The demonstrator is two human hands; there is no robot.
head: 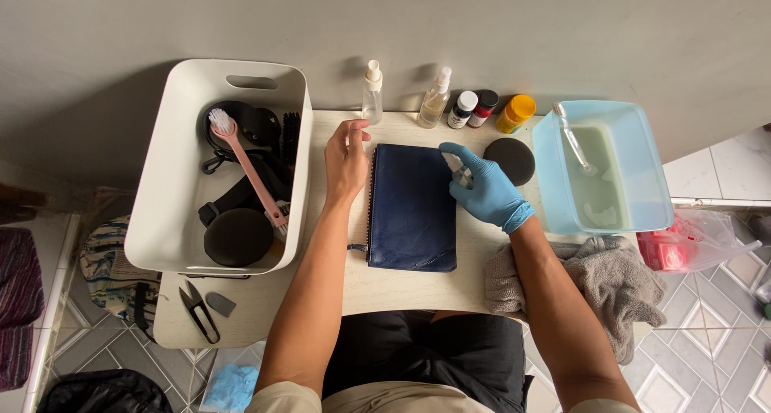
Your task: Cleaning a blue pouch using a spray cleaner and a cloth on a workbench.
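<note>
A dark blue zip pouch (412, 206) lies flat on the small pale table (257, 296). My left hand (346, 161) is bare and rests at the pouch's upper left corner, fingers loosely apart, holding nothing. My right hand (484, 189) wears a blue glove and grips a small clear spray bottle (457, 169), its nozzle over the pouch's upper right part.
A white bin (165, 204) on the left holds a pink brush (249, 170) and black items. Bottles (372, 92) and small jars (515, 112) line the back. A blue tub of liquid (602, 168), black round pad (511, 159), grey towel (598, 280) and snips (197, 308) surround the pouch.
</note>
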